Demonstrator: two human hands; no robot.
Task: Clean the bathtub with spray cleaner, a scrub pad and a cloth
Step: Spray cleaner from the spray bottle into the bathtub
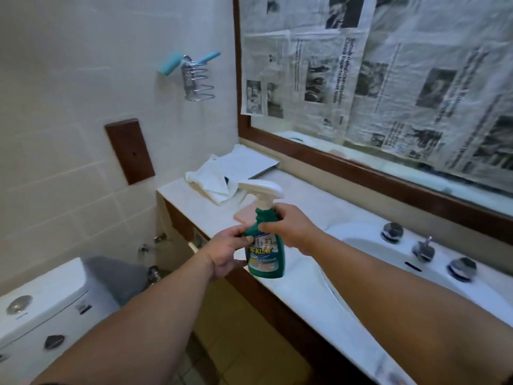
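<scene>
A chrome wire wall rack [195,79], above and beyond both hands, holds two light-blue items. The green plastic spray bottle [266,262] with a white trigger head stands upright; its fill level cannot be told. The left hand [226,252] pinches its labelled body, and the right hand [291,226] curls round its shoulder. A crumpled white cloth [211,179] lies beyond them.

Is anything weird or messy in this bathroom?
Yes. Newspaper sheets cover the mirror, leaving only a strip along its bottom bare. A white cloth lies crumpled on the counter. Nothing looks spilled.
</scene>
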